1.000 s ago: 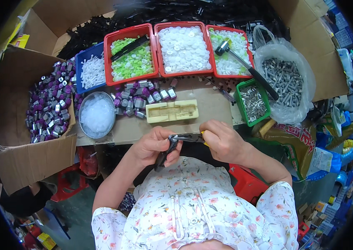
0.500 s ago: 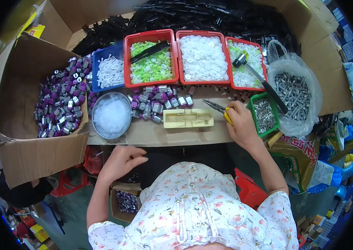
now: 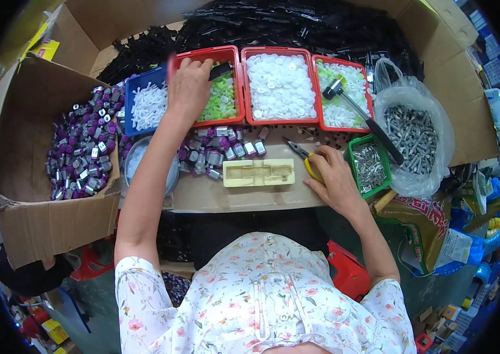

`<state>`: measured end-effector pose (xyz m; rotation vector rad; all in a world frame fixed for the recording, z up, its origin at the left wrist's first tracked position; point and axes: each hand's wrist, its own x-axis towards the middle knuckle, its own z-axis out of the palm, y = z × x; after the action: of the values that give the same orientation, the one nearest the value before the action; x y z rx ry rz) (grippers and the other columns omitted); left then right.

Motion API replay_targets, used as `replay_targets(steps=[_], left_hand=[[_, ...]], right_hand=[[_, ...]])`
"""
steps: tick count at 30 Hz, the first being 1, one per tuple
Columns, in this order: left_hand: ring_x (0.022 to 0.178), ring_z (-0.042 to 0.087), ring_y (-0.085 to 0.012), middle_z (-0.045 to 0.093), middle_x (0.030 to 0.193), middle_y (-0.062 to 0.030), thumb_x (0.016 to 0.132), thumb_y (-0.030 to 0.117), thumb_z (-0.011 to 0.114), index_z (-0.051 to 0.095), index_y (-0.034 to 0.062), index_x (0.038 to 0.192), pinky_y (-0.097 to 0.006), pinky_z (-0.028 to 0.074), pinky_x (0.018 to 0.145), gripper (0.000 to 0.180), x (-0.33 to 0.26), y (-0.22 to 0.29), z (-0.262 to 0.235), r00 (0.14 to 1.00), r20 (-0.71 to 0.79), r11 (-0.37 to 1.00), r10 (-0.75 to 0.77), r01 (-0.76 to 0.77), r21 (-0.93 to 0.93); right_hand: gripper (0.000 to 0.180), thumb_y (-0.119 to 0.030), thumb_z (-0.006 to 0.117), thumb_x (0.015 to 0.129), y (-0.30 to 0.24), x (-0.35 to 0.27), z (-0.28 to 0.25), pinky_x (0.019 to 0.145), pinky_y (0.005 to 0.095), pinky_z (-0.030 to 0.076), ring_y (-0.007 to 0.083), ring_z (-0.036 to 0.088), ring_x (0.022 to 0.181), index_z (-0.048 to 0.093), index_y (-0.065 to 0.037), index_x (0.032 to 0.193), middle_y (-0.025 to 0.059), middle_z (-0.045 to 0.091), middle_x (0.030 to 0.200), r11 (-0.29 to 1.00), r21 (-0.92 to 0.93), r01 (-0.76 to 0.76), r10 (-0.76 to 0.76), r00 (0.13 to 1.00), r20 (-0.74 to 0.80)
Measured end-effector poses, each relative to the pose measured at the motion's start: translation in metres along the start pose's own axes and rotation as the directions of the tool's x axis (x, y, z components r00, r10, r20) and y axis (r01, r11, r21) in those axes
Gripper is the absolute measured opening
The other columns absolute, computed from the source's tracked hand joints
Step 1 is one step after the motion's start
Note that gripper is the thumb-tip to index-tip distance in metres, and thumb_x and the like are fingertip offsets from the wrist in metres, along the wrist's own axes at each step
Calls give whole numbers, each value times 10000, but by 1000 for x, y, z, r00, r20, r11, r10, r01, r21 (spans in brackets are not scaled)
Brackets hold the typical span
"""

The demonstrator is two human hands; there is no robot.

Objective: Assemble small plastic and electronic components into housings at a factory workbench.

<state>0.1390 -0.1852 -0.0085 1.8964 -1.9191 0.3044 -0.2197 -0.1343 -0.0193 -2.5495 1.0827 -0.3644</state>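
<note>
My left hand [image 3: 188,91] reaches into the red tray [image 3: 240,88] of green and white plastic pieces. Its bent fingers close on one end of a long black plastic part [image 3: 221,71] lying across that tray; the fingertips are partly hidden. On the right, my right hand [image 3: 336,182] holds the yellow handles of a pair of pliers [image 3: 307,158] low over the cardboard work surface. The pliers' dark jaws point away to the left. Beside them is a cream block fixture [image 3: 259,173] with a recessed slot, no hand touching it.
Purple-and-metal parts [image 3: 220,150] lie behind the fixture. Other containers include a blue tray [image 3: 128,112], a round metal bowl [image 3: 173,177] partly under my left forearm, and a green basket [image 3: 380,189]. A hammer [image 3: 368,121] rests across the right trays. Black parts [image 3: 297,29] are heaped at the back.
My left hand has moved from the table's front edge forward to the black part in the red tray. My right hand has lowered with the pliers, and its fingers have spread somewhat.
</note>
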Motion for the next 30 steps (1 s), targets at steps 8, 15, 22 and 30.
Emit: replay_targets(steps=[8,15,22,30], left_hand=[[729,650,-202,679,861,-106,734,100,741,629,16,1261,-326,537,687,545,-15,24,-31,963,-182,916,-197,115,-384],[725,620,-80,607,958,-33,811,-71,706,559,-49,1325,-217,529,637,535,-85,103,-48,819,318,-17,-478,354,-935],[948,644,-119,687,1048,-70,928,2,650,650,-7,1126,-276,494,838,198,-137,141,-35,616,614,-638,-494,223,-737],[948,602,-103,672,1026,-23,933,20,652,667,37,1096,-256,450,868,165,-161,154,-29,634,663,-779,-398,147,-609]], right_hand=[[452,-111,778,774,-16,11,-12,964,437,445,367,555,1109,584,-12,1170,185,536,1219,994,57,91,-81,984,-156],[491,-167,812,744,-85,43,5,827,386,459,298,625,958,615,-43,1176,121,632,1086,950,95,298,-239,888,-394],[400,-52,749,749,-99,36,27,735,383,441,266,642,882,609,-40,1124,83,665,969,943,182,280,-217,928,-303],[301,35,644,771,-86,31,29,716,388,455,276,649,820,624,-38,1062,93,661,884,911,328,250,-149,941,-303]])
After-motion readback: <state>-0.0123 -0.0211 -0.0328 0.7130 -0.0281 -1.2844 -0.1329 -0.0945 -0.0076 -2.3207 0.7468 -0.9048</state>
